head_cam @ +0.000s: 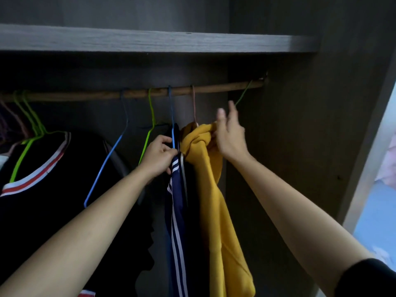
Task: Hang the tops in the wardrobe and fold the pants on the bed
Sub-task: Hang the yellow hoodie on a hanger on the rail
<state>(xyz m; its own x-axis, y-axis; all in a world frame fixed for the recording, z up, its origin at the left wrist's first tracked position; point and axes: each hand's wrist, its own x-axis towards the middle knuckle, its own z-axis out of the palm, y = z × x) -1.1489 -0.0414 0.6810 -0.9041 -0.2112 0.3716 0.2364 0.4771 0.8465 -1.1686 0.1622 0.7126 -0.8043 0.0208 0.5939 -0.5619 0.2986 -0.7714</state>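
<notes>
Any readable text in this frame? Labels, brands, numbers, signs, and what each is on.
None readable.
Navy top: white stripes only, no lettering.
Yellow top: plain.
Black top: red-and-white trim, no print showing.
Shelf: bare wood grain.

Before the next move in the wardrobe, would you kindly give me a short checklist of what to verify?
1. Yellow top hangs from the pink hanger, which is hooked over the rod: ok.
2. Yellow top spread evenly on its hanger: not ok, the fabric is bunched at the neck.
3. Navy striped top hangs on the dark blue hanger, hook over the rod: ok.
4. Left hand grips the navy striped top at its hanger: ok.
5. Right hand has a hold on the yellow top: cannot tell, blurred.
6. Thin green hanger hooked near the rod's right end: ok.
</notes>
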